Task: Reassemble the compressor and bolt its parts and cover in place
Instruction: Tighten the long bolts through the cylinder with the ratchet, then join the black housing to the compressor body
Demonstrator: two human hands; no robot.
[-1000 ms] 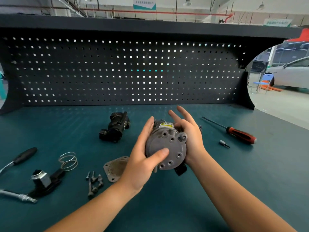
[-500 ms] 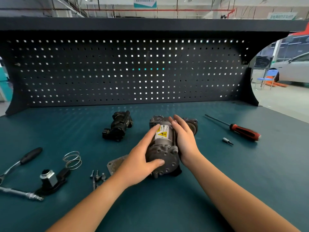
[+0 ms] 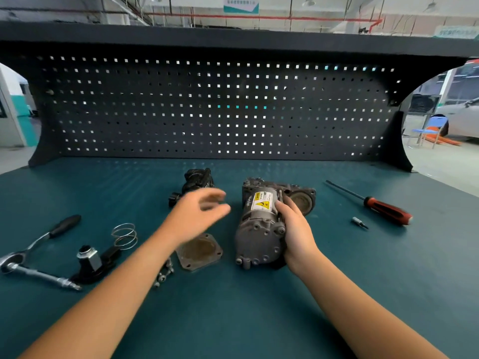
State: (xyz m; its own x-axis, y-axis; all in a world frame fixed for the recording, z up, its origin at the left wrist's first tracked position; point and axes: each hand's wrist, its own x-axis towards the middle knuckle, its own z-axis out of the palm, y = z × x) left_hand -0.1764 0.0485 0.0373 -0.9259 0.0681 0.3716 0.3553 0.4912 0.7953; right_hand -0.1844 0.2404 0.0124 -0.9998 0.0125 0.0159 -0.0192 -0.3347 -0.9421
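The grey compressor body [image 3: 259, 224] lies on its side on the teal bench, a yellow warning label facing up. My right hand [image 3: 295, 229] holds its right flank, fingers curled over the top edge. My left hand [image 3: 199, 216] hovers blurred to the left of it, fingers relaxed and holding nothing. Below that hand lies the square metal cover plate [image 3: 201, 251]. Several bolts [image 3: 163, 274] lie beside my left forearm. A black compressor part [image 3: 193, 183] sits behind my left hand.
A ratchet wrench [image 3: 36, 244], a socket extension [image 3: 44, 277], a black bracket with a metal fitting [image 3: 93, 263] and a wire spring [image 3: 124, 235] lie at the left. A red-handled screwdriver [image 3: 383, 207] and a small bit [image 3: 359, 222] lie at the right. A pegboard [image 3: 220, 107] backs the bench.
The compressor was lowered from my hands onto the bench and laid on its side. My left hand let go of it and moved left; my right hand stays on it.
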